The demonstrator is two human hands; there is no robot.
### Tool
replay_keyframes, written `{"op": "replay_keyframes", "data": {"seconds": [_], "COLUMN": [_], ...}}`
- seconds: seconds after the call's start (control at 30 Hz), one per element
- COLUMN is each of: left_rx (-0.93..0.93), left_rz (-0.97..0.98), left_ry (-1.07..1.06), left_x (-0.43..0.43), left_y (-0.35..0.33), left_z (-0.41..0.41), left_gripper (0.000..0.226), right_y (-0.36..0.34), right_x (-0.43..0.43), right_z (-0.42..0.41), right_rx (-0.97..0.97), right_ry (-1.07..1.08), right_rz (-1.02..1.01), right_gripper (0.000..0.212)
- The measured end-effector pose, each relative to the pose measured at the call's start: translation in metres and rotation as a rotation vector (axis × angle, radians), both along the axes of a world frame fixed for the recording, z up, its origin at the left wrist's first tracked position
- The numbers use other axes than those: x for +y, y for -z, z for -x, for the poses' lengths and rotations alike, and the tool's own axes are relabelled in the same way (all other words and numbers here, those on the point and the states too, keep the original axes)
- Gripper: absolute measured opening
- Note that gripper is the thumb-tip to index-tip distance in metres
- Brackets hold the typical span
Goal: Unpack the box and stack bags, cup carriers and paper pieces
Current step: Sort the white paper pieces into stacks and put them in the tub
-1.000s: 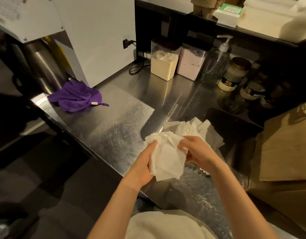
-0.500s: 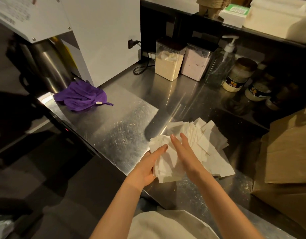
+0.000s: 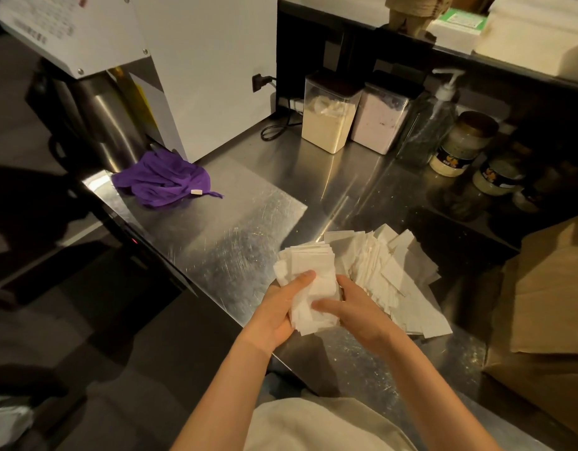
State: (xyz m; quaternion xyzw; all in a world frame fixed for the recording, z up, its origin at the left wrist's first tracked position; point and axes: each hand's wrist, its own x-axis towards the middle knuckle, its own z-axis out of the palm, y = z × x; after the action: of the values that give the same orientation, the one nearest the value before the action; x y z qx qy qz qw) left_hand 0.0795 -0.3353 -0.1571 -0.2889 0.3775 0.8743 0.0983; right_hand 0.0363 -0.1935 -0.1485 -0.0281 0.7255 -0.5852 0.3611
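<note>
A bundle of white paper pieces (image 3: 309,271) is held between both hands just above the steel counter (image 3: 216,236). My left hand (image 3: 281,307) grips its left side with the thumb on top. My right hand (image 3: 352,309) grips the right side, thumb across the lower sheets. More loose white paper pieces (image 3: 392,275) lie fanned out on the counter just to the right of the bundle. A brown cardboard box (image 3: 551,320) stands at the right edge, its inside hidden.
A crumpled purple cloth (image 3: 160,179) lies at the counter's left end beside a white machine (image 3: 199,70). Two clear powder containers (image 3: 330,122), a pump bottle (image 3: 434,122) and jars (image 3: 460,144) line the back. The counter's front edge runs diagonally.
My right hand has moved from lying over the bundle to gripping its right side, and both hands have squared the sheets closer together. The view shifted slightly.
</note>
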Motion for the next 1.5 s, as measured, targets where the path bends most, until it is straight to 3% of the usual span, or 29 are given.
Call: {"op": "replay_keyframes", "data": {"seconds": [0.2,0.3,0.4,0.53,0.7,0.8,0.93,1.1,1.23,1.33,1.5], "left_rx": [0.161,0.180,0.273,0.281,0.292,0.307,0.288,0.336,0.325,0.322,0.318], "left_rz": [0.149,0.411,0.682,0.872,0.982,1.002,1.042,1.038,1.040,1.032,1.070], "left_ry": [0.113,0.259,0.431,0.539,0.608,0.572,0.523,0.518,0.480,0.500,0.481], "left_x": [-0.019,-0.031,-0.042,-0.043,-0.035,-0.029,-0.027,-0.027,-0.029,-0.030,-0.030], "left_y": [0.002,0.001,0.010,0.028,0.046,0.049,0.049,0.049,0.051,0.049,0.050], "left_z": [-0.008,-0.014,-0.018,-0.025,-0.036,-0.036,-0.035,-0.037,-0.037,-0.038,-0.036], "left_gripper": [0.046,0.042,0.052,0.055,0.074,0.070,0.043,0.058,0.053,0.072,0.066], "right_y": [-0.001,-0.003,-0.001,0.012,0.032,0.034,0.030,0.033,0.036,0.038,0.040], "right_x": [0.011,0.022,0.032,0.035,0.031,0.028,0.025,0.027,0.028,0.027,0.026], "right_z": [-0.008,-0.010,-0.016,-0.027,-0.037,-0.040,-0.042,-0.042,-0.040,-0.039,-0.036], "right_rx": [0.188,0.297,0.542,0.738,0.556,0.486,0.482,0.478,0.551,0.529,0.578], "right_ry": [0.063,0.070,-0.040,-0.183,-0.250,-0.218,-0.109,-0.120,-0.087,-0.122,-0.115], "right_rz": [-0.037,-0.070,-0.198,-0.237,-0.299,-0.286,-0.232,-0.246,-0.259,-0.252,-0.280], "right_gripper": [0.048,0.045,0.044,0.054,0.072,0.085,0.080,0.083,0.074,0.078,0.070]}}
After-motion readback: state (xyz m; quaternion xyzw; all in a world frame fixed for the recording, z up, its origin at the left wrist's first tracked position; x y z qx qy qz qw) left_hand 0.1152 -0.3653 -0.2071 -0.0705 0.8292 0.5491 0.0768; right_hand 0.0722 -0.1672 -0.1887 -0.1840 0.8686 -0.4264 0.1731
